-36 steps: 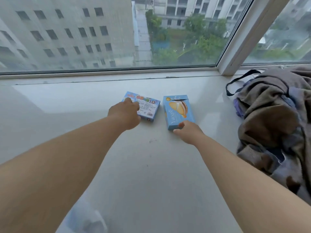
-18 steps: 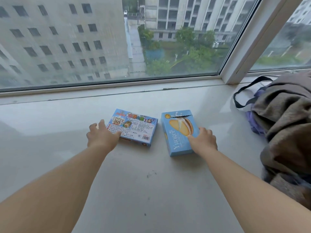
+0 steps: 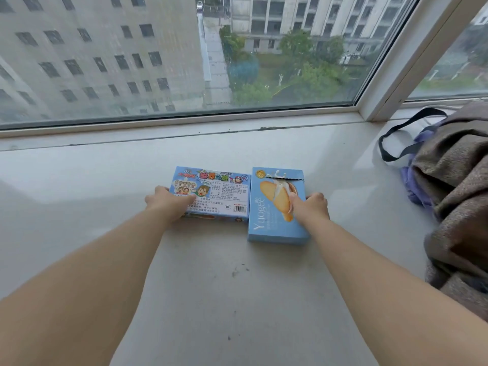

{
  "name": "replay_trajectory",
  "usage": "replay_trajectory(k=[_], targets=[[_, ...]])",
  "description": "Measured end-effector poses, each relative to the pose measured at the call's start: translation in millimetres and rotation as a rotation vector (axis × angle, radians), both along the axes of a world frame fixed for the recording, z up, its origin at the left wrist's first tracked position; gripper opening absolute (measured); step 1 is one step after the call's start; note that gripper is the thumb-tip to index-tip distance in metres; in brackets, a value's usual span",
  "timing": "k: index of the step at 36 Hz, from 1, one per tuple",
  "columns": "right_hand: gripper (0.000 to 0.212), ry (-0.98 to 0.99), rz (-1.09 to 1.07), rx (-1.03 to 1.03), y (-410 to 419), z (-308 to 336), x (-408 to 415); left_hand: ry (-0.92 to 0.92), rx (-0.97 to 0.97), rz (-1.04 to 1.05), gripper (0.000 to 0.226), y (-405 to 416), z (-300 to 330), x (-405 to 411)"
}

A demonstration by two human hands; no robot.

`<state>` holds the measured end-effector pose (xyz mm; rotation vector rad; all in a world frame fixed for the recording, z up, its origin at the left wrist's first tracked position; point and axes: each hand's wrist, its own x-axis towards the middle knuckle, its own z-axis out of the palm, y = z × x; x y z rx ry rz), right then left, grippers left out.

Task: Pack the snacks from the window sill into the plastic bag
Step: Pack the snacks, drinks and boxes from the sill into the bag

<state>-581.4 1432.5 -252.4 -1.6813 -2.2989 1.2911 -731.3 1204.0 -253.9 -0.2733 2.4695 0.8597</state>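
Two bare forearms reach up from the bottom corners across the pale window sill [image 3: 211, 299] to mid-frame. There the left hand [image 3: 169, 204] grips the left end of the cartoon-printed snack box [image 3: 219, 194], thumb on top, while the right hand [image 3: 310, 208] clasps the right edge of the light blue biscuit box [image 3: 274, 207]; both boxes lie flat, touching side by side. At the right edge slumps a heap of brown cloth [image 3: 459, 194] over a purple bag [image 3: 414, 180], with the window [image 3: 184, 54] beyond.

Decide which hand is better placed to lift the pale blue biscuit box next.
Right. The right hand already rests on the biscuit box; the left hand is on the cartoon box.
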Motion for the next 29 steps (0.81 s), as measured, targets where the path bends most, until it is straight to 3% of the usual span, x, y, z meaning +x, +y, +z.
replay_trajectory(k=[4,8,12,20,29], targets=[[0.06,0.069,-0.072,-0.194,-2.4,0.8,3.5,-0.056,0.179,0.144,0.068,-10.9,-4.0,-3.5],[0.065,0.089,-0.067,-0.282,-11.8,7.5,18.6,-0.11,0.26,0.156,0.078,-25.5,1.4,1.0],[0.065,0.125,-0.024,-0.347,-28.7,24.3,33.7,-0.158,0.329,0.098,0.024,-28.7,31.8,25.7],[0.049,0.298,0.084,-0.34,-98.5,94.8,61.0,0.122,0.213,-0.058,0.035,-46.6,105.8,103.1],[0.026,0.493,0.29,-0.152,-183.6,209.5,133.0,0.32,0.428,0.027,0.027,-137.1,209.0,182.9]])
